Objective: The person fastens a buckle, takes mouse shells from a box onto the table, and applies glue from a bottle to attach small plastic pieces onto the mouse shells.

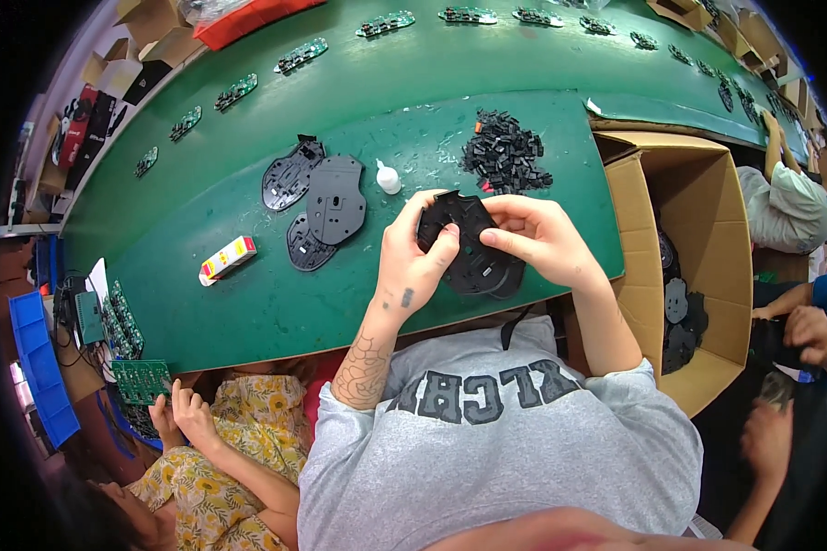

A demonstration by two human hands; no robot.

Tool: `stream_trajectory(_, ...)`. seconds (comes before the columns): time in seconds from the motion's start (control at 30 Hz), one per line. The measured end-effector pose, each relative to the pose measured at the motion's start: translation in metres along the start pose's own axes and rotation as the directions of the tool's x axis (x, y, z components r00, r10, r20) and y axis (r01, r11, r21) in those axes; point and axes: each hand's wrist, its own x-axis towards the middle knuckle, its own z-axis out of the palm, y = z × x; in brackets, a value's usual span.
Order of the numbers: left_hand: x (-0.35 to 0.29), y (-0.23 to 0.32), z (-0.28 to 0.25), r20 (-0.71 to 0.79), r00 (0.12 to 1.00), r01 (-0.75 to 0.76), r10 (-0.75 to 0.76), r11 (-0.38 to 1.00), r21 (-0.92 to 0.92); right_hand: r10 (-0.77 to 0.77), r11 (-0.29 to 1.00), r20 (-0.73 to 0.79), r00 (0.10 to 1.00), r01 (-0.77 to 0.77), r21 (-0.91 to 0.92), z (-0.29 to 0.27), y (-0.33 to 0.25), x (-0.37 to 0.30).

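The person's left hand (409, 253) and right hand (547, 239) meet near the middle of the frame, both closed on one black plastic housing (469, 243) held up off the green bench (184, 321), over its near edge. The left grip is clamped on the housing's left side, thumb lying across the upper face; the right grip pinches the right side, thumb tip on that same face and fingers curled about the edge. I take it that two-sided hold steadies the piece and lets both thumbs bear on it, with its detailed face turned up to the eye.

Left of center lie more black housing parts (336, 202), overlapping, probably bunched to be picked up easily. A white squeeze bottle (388, 177) stands between them and the heap of small black parts (505, 151) at upper center right; both seem set for a short reach. A red, yellow and white carton (228, 260) lies farther left, apart from the rest.

Along the top of the frame, circuit boards (469, 16) sit spaced in a curving line, perhaps so each can be taken singly. At the right, a cardboard box (708, 248) gapes beside the bench, dark plastic pieces (685, 321) inside, presumably placed there for easy access.
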Motion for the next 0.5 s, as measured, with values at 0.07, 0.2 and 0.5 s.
stream_trajectory(0.07,0.001,0.009,0.003,-0.013,0.998,0.058,-0.059,0.993,-0.099,-0.006,1.0,-0.006,1.0,0.006,-0.004,-0.004,0.003,0.007)
stream_trajectory(0.2,-0.004,-0.01,0.003,-0.094,0.995,0.027,-0.036,0.996,-0.09,-0.055,0.969,-0.29,0.956,-0.018,-0.245,-0.057,-0.01,0.064)
stream_trajectory(0.5,0.001,-0.023,0.042,0.09,0.96,-0.227,0.265,0.549,0.804,-0.462,0.526,-0.571,0.678,-0.309,-0.792,-0.173,0.011,0.213)
